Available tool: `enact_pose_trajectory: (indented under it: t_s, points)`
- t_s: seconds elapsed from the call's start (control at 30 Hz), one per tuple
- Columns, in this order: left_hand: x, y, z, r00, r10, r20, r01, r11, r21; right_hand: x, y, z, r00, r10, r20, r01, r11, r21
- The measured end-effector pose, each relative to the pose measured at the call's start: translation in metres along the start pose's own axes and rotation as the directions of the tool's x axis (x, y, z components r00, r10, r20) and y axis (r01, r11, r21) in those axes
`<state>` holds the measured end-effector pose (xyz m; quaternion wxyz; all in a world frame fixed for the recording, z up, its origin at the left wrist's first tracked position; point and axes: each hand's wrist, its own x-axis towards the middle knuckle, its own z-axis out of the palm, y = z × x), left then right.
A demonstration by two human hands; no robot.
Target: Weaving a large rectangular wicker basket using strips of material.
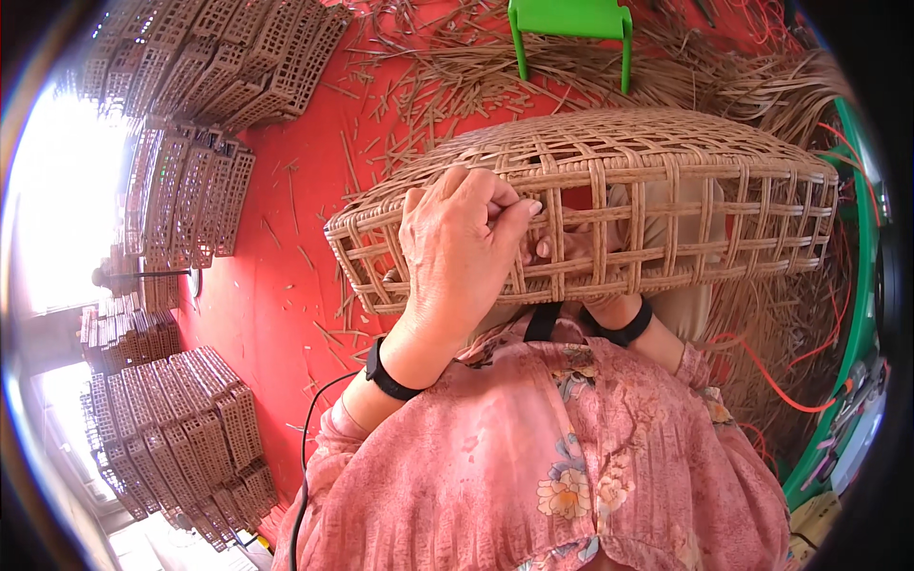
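Observation:
A brown wicker basket (657, 143) lies on its side across my lap, its open-lattice wall toward me. My left hand (447, 238) reaches over the left half of this wall. Its thumb and forefinger are pinched together against the lattice just below the rim. What sits between those fingertips is hidden. My right hand (575, 245) is behind the lattice, showing in part through the gaps close to my left fingertips. Its visible fingers are curled, and strands cover the rest. Black bands circle both wrists.
Tall stacks of wicker pieces (181, 419) line the left side of the red floor (276, 285). Loose cane strips (447, 81) litter the ground beyond the basket, around a green plastic stool (571, 19). At right are an orange cord (776, 385) and a green curved edge (868, 276).

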<state>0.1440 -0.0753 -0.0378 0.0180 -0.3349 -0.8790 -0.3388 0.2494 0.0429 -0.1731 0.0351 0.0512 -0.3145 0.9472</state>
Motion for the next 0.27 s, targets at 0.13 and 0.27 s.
enact_pose_trajectory:
  t_s: [0.13,0.27]
  points:
    - [-0.002,-0.003,0.001,1.000,0.002,-0.028,-0.002,1.000,0.012,0.014,-0.013,0.014,0.993,0.043,-0.114,-0.065,0.978,-0.196]
    - [-0.001,-0.001,0.001,0.999,0.009,-0.037,-0.009,1.000,0.011,0.018,-0.009,-0.004,0.984,0.158,-0.080,-0.159,0.987,0.005]
